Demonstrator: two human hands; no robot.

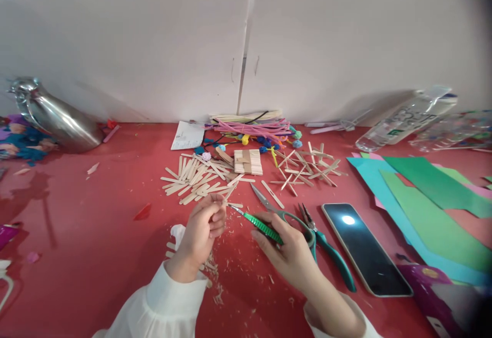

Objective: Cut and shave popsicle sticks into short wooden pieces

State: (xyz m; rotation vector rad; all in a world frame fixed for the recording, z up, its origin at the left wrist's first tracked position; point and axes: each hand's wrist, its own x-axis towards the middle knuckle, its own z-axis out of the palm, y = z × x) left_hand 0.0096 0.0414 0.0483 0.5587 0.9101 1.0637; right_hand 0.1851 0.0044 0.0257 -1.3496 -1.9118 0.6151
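Note:
My left hand (203, 230) is closed in a pinch on a wooden craft stick (230, 192); the fingers cover much of the stick. In my right hand (288, 248) is a green craft knife (263, 226), its blade pointing left and its tip at or very near the left fingertips and stick. Whether the blade touches the wood I cannot tell. Wood shavings (219, 294) lie scattered below and between the hands. Beyond the left hand spreads a loose pile of craft sticks (196, 178). Scissors (263, 196) and teal-handled pliers (332, 256) lie beside the right hand.
A phone (365, 248) and coloured paper sheets (434, 199) lie to the right, with a plastic bottle (407, 117) behind. Joined sticks (307, 169) and pink pipe cleaners (257, 128) sit farther back. A steel jug (61, 117) stands left, before a white partition (154, 51).

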